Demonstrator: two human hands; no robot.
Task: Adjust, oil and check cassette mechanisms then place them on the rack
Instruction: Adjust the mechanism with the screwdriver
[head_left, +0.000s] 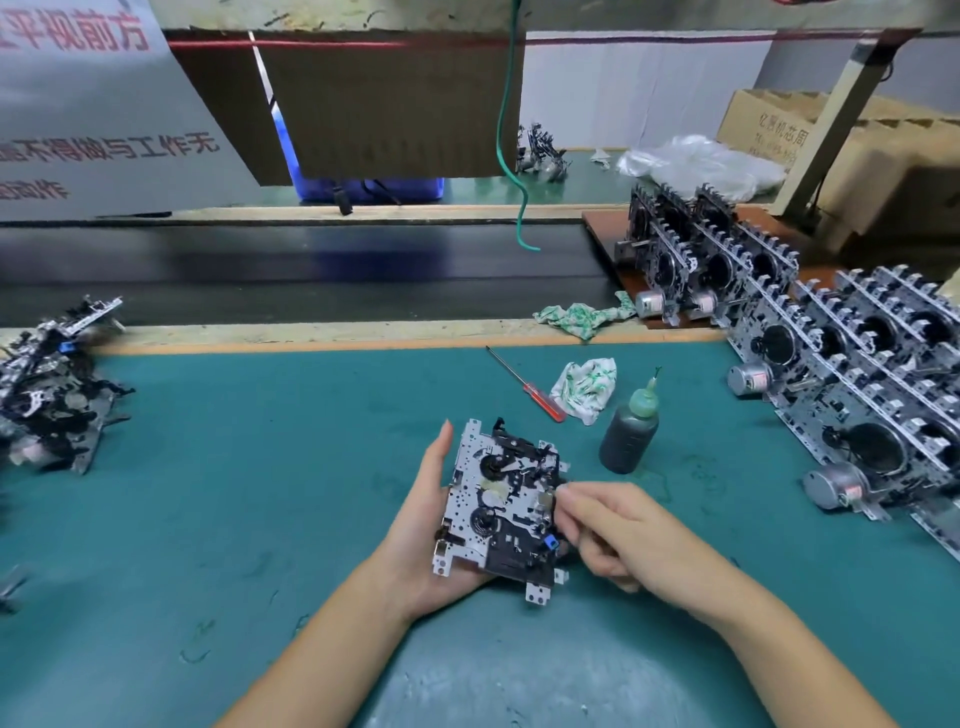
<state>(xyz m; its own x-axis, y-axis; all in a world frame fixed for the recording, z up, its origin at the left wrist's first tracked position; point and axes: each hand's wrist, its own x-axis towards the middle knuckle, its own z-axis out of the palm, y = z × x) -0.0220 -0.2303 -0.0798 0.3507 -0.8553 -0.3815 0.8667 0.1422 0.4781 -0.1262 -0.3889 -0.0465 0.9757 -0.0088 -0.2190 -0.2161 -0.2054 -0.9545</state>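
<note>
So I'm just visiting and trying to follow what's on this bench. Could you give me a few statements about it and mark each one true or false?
1. The left hand holds the cassette mechanism from underneath. True.
2. The right hand grips the red-handled screwdriver. False: the screwdriver lies on the green mat; the right hand's fingers are at the mechanism's right edge.
3. The oil bottle stands upright on the mat. True.
4. The oil bottle lies on its side on the rack. False: it stands on the mat, left of the rows of mechanisms.
5. A heap of mechanisms sits at the far left. True.
</note>
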